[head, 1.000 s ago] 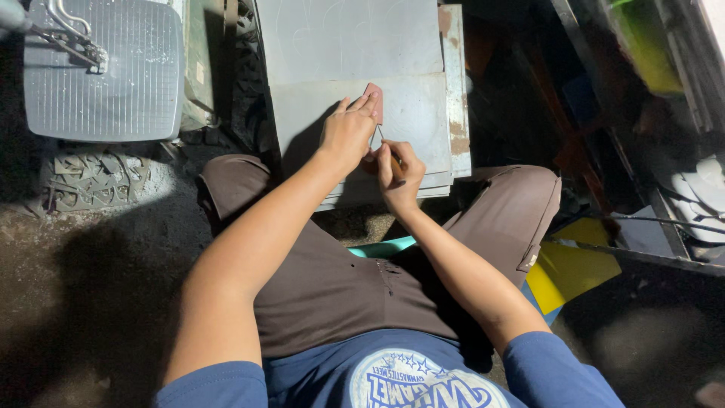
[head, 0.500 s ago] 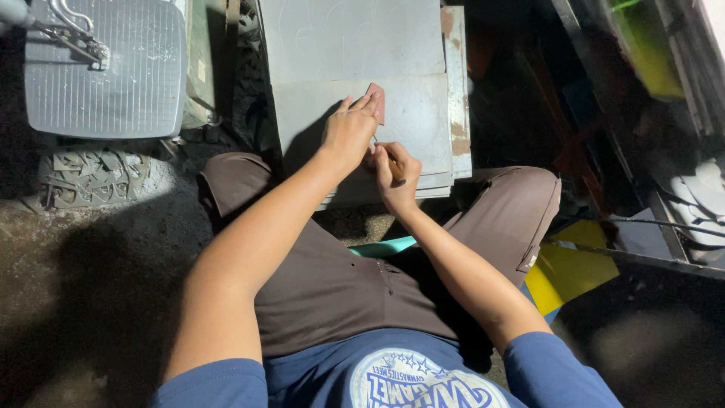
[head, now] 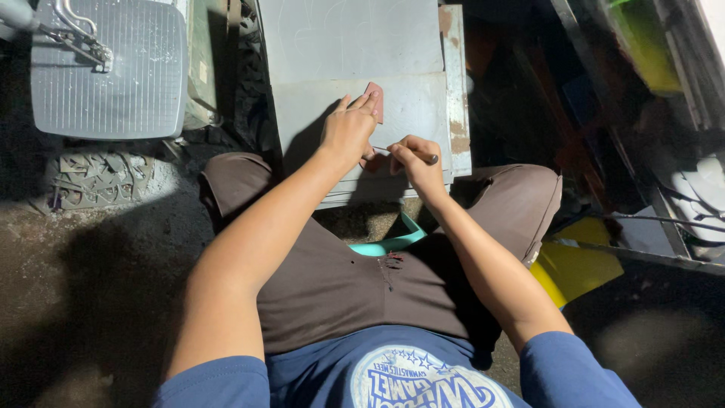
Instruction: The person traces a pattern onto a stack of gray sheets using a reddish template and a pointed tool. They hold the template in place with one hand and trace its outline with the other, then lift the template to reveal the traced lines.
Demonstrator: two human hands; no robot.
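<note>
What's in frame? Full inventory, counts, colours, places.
grey metal sheets: a stack, count unclear, grey with rust at the right edge, top centre, in front of the knees
small reddish piece: 1, dull red, on the sheet under the left fingertips
thin tool: 1, dark tip, held over the sheet
finned metal panel: 1, silver-grey with pipes, top left
tyre tread: 1, dark, on the ground at left
teal strap: 1, teal, between the legs
yellow item: 1, yellow, right of the right thigh
green item: 1, green, top right
ground: rough, dark grey, left
left hand: pressed flat on the sheet
right hand: gripping the thin tool
</note>
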